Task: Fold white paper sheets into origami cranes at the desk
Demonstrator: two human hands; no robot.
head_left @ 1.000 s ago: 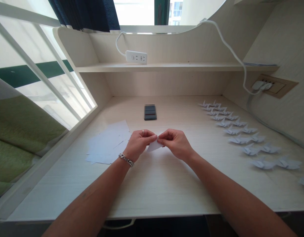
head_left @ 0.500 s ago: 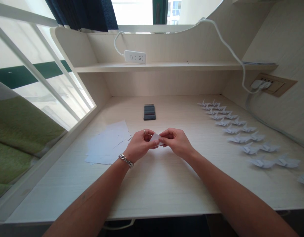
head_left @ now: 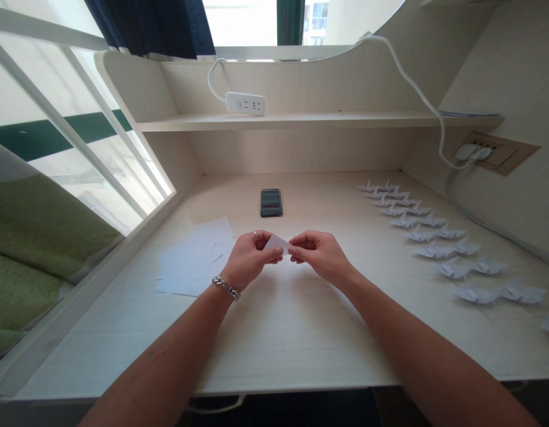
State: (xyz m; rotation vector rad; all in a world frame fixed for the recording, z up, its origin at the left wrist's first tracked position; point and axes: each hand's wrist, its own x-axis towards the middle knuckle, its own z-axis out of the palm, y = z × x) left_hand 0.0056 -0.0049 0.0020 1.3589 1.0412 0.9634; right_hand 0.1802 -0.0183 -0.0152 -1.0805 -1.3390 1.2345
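Observation:
Between my hands, a little above the desk, is a small piece of folded white paper (head_left: pixel 278 242). My left hand (head_left: pixel 250 256) pinches its left side, thumb on top, and partly hides it. With thumb and fingers, my right hand (head_left: pixel 317 252) pinches the paper's right corner. To the left lies a loose spread of white paper sheets (head_left: pixel 192 261). Several folded paper cranes (head_left: pixel 441 252) stand in two rows along the right of the desk.
Behind my hands lies a small dark striped object (head_left: pixel 271 203) on the desk (head_left: pixel 274 350). A white power strip (head_left: pixel 244 103) rests on the shelf (head_left: pixel 310 121) above. A white cable (head_left: pixel 416 89) runs down to the wall socket (head_left: pixel 497 153) on the right.
My left hand has shifted slightly left, and more of the folded paper shows between the hands. My right hand stays nearly in place, still pinching the paper.

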